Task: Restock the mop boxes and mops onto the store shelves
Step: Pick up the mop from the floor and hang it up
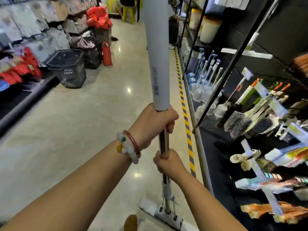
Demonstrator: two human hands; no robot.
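Gripping mop (pixel 157 67), glossy steel shaft: left hand (pixel 154 121), right hand (pixel 168 163).

A glossy beige tiled floor (pixel 80 130) reflects ceiling lights. A yellow-black hazard stripe (pixel 186 117) borders the dark right shelving (pixel 215 90). 2 black shopping baskets (pixel 66 67) stand left, beside clothing racks (pixel 25 39).

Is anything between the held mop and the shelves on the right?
Nothing visible. Both the left hand and right hand grip the mop upright in the aisle; the shelves stand directly beside it.
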